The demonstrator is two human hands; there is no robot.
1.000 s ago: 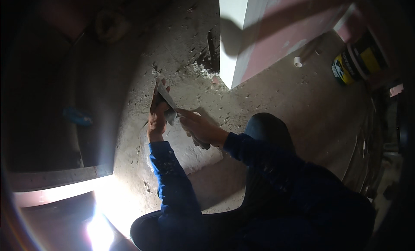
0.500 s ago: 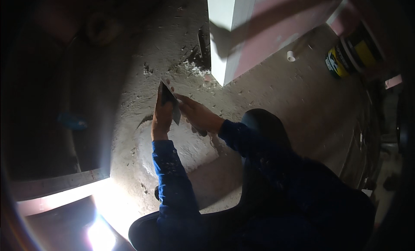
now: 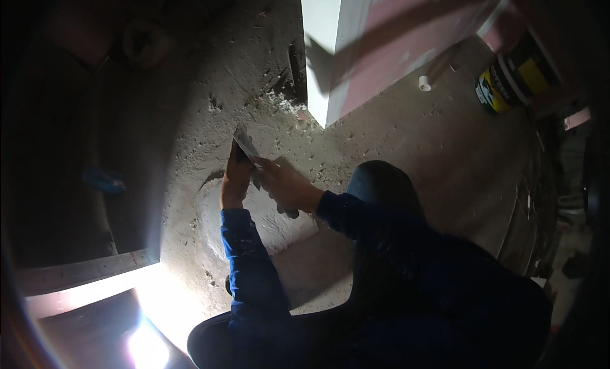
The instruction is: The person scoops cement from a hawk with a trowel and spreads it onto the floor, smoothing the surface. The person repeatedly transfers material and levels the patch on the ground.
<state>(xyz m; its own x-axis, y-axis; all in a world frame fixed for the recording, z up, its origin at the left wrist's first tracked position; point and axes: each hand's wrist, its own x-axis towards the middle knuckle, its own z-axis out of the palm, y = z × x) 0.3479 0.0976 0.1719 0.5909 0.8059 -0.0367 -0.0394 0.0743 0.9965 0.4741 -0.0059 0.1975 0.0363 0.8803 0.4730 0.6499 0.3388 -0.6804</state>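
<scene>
My left hand [image 3: 236, 179] is closed around a dark flat blade, a wide scraper [image 3: 257, 179], held up over the floor. My right hand [image 3: 284, 184] meets it from the right, its fingers wrapped round what looks like a putty knife [image 3: 244, 142]. That knife's pale blade lies along the scraper, and a dark handle end pokes out below my right palm. Both handles are mostly hidden by my fingers. Under my hands a pale, smooth patch [image 3: 254, 219] spreads on the rough floor.
Ahead stands a wall corner [image 3: 323, 70] with a white edge and pink board; crumbled debris [image 3: 286, 102] lies at its foot. Farther right are a short white pipe piece [image 3: 425, 83] and a black-and-yellow bucket [image 3: 502, 86]. A bright lamp [image 3: 149, 347] glares at lower left.
My right hand has shifted slightly left and down, and the pale blade now shows across the dark one. The dark handle end below my right palm shows more plainly.
</scene>
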